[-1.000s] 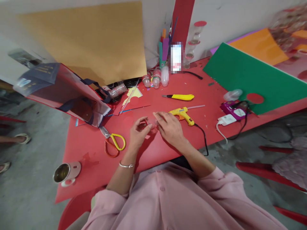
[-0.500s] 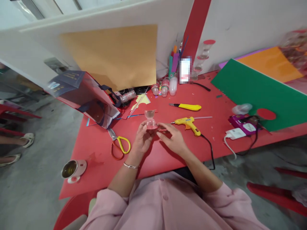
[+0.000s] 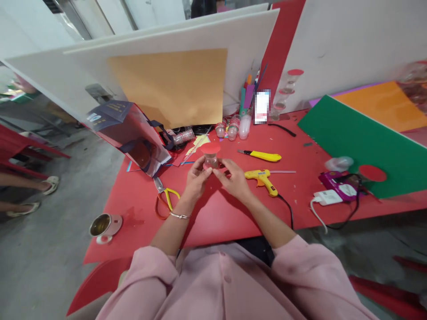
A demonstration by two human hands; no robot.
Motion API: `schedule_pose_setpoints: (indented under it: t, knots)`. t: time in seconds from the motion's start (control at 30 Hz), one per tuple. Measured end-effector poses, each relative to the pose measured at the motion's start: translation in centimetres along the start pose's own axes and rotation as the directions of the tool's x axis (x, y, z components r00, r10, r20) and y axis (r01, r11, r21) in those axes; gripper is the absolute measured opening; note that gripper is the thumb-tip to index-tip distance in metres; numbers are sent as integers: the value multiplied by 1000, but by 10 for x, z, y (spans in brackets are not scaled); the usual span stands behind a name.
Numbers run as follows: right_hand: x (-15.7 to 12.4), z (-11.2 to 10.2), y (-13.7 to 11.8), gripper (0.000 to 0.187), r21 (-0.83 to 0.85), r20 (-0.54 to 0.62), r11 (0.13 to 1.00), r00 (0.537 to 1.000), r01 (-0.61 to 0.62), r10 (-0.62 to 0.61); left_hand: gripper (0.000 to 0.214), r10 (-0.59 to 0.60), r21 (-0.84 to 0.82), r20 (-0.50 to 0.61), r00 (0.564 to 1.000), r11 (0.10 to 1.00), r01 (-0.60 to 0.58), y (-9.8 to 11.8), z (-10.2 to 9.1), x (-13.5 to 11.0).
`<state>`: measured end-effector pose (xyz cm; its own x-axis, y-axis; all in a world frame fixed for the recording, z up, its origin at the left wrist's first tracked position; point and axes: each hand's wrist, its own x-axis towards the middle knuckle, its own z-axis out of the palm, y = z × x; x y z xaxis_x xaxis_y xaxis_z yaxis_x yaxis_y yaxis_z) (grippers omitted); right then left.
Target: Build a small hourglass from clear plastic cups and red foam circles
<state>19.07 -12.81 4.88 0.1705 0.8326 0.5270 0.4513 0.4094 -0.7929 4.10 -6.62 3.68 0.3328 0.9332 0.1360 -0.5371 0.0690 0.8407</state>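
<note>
Between my two hands stands a clear plastic hourglass-shaped piece (image 3: 211,161) with a flat red disc on top. My left hand (image 3: 196,179) grips its lower part from the left, thumb in front. From the right, the fingers and thumb of my right hand (image 3: 232,178) close on the same lower part. A yellow glue gun (image 3: 263,180) lies just right of my right hand, a glue stick in its back end. Behind it is a yellow utility knife (image 3: 262,155). Scissors (image 3: 164,195) with red and yellow handles rest left of my left forearm.
A paper bag (image 3: 133,138) lies at the left rear, and a mug (image 3: 105,226) stands at the front-left corner. Clear cups (image 3: 233,129) and a phone (image 3: 262,106) are at the back. Green board (image 3: 363,142) and a purple box (image 3: 336,184) with cables occupy the right.
The hourglass-shaped piece has been turned over: its red disc now faces up on top. My right hand has closed in on it. The camera view has tilted up slightly.
</note>
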Motion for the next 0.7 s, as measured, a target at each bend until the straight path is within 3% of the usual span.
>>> schedule_pose_setpoints:
  t: [0.17, 0.47, 0.7]
  knots:
    - [-8, 9, 9, 41, -45, -14, 993, 994, 109, -109, 60, 37, 6, -18, 999, 999, -37, -4, -6, -3]
    - [-24, 7, 14, 50, -147, -29, 970, 980, 192, -198, 51, 11, 106, -16, 1000, 994, -10, -2, -7, -11]
    - [-31, 6, 11, 52, -198, 8, 965, 985, 172, -174, 45, 38, 167, -20, 999, 985, -35, 4, -6, -16]
